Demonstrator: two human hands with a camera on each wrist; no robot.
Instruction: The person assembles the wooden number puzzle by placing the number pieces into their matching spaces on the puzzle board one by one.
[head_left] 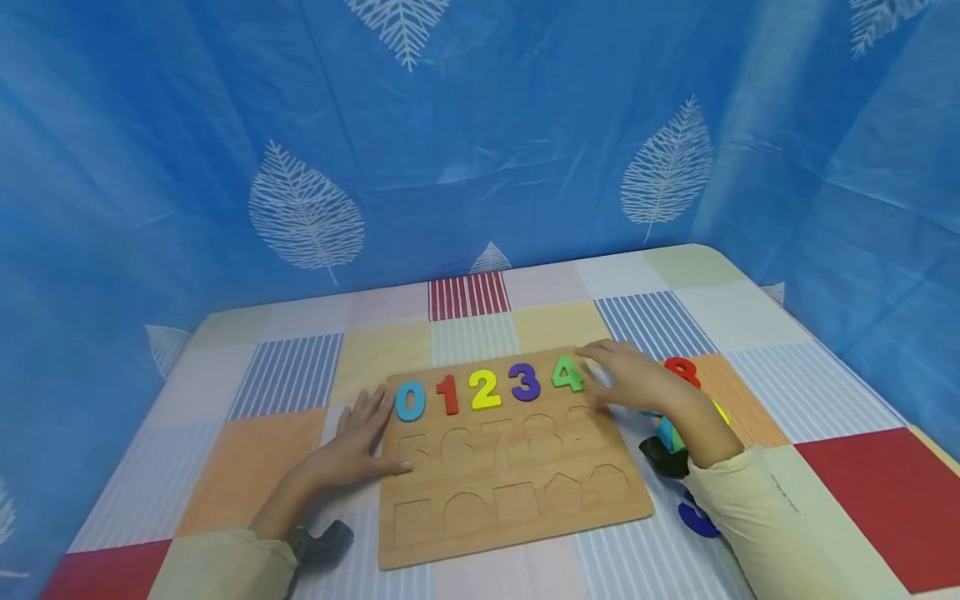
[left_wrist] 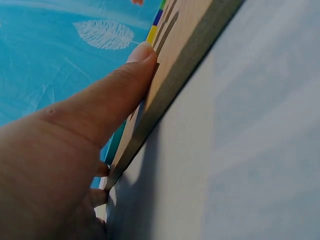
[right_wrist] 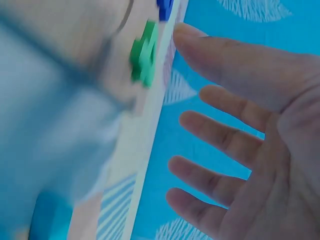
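Your left hand point(head_left: 348, 450) is spread out along the left side of the wooden board point(head_left: 510, 529), fingers extended around the top-left corner and the thumb pointing in across the face; the left wrist view has that thumb resting on the wood with other fingertips at the edge, so you're steadying contact, nothing pinched. Your right hand point(head_left: 637, 375) is up by the top-right corner, right next to the green 4 point(head_left: 567, 373), fingers loosely bent and apart with a clear gap to the thumb; in the right wrist view you've got hold of nothing, and the 4 sits a bit off from your fingertips. As for stuff you can read, the top row goes light blue 0 point(head_left: 409, 402), red 1 point(head_left: 447, 395), yellow 2 point(head_left: 485, 390), purple 3 point(head_left: 524, 382), then that 4. Below, you can make out cut-outs for 5, 6, 7 and 8, plus a bottom row of shape outlines. Both your forearms come in from the near side, angled inward, in pale sleeves point(head_left: 765, 525). Beside your right forearm there's a red piece point(head_left: 681, 363), partly hidden, and a dark blue piece point(head_left: 697, 521) on the patchwork tablecloth point(head_left: 862, 500).
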